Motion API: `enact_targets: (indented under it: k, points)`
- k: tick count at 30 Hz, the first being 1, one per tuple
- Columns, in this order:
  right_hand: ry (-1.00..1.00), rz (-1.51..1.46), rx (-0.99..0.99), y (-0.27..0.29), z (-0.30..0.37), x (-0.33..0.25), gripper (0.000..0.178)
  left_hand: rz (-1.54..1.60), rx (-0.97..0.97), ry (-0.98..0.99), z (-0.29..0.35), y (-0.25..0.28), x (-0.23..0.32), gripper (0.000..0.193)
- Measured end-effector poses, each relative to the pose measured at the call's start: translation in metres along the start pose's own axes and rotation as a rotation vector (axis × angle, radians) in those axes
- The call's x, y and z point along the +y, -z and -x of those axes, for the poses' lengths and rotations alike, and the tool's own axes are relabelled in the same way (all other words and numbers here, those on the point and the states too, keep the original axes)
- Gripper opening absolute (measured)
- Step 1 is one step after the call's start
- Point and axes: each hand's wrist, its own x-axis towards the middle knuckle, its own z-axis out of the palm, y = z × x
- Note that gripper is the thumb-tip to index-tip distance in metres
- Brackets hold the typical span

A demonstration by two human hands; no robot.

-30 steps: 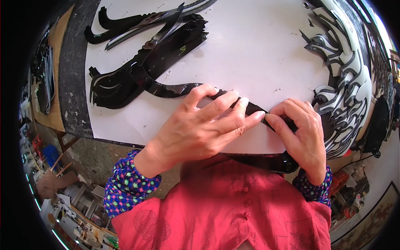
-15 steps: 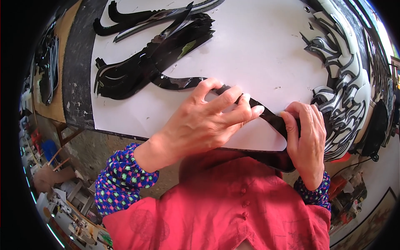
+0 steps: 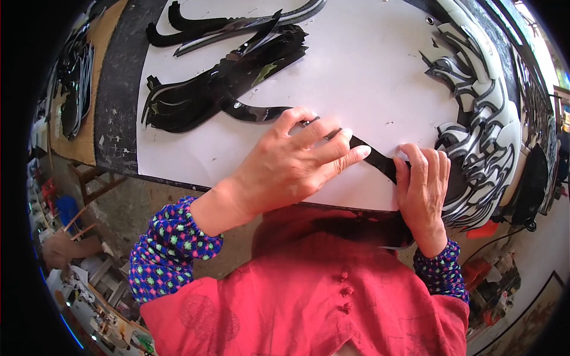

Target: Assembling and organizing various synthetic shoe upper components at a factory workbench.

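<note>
A glossy black curved strip (image 3: 380,162) runs slantwise over the white sheet (image 3: 356,77), close to its near edge. My left hand (image 3: 291,157) lies over the strip's middle, fingers bent and their tips pressed on it. At the strip's right end, my right hand (image 3: 423,184) pinches it between thumb and fingers; the very end is hidden there. The strip's left end meets a pile of shiny black cut pieces (image 3: 190,98).
More long black curved pieces (image 3: 219,26) lie at the far left. Along the right side stands a cluster of white-and-black curled pieces (image 3: 475,136). Dark pieces rest on a brown board (image 3: 59,127) at the left. A dark bag (image 3: 534,178) hangs at the right edge.
My right hand has shifted slightly left, with the strip's right end still in it. My left hand stays on the strip's middle. The whole view has moved a little.
</note>
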Motion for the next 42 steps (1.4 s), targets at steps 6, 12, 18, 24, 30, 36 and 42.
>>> enact_targets:
  k: [6,12,18,24,30,36,42]
  points:
    - [0.146,0.052,-0.119,0.013,0.0,-0.007,0.054,0.045,-0.019,-0.008,0.001,0.015,-0.011,0.029]
    - [0.066,-0.1,-0.234,0.019,-0.009,-0.031,0.056,0.093,0.01,0.033,0.009,0.008,-0.009,0.029]
    - [0.084,0.08,-0.396,0.014,-0.01,-0.036,0.075,0.143,0.013,0.037,0.008,0.009,-0.01,0.029]
    - [0.143,0.208,-0.391,0.017,-0.019,-0.047,0.073,0.223,0.022,0.053,0.008,0.008,-0.013,0.033]
    - [-0.39,-0.694,-0.342,0.029,-0.045,-0.004,0.035,0.237,0.03,0.046,0.01,0.008,-0.018,0.036]
    - [-0.088,-0.289,0.152,0.006,-0.084,-0.027,0.039,0.262,0.061,0.044,0.012,0.006,-0.018,0.034]
    - [0.078,-0.02,0.111,-0.052,-0.091,-0.025,0.053,0.328,0.166,0.066,0.009,0.004,-0.024,0.024]
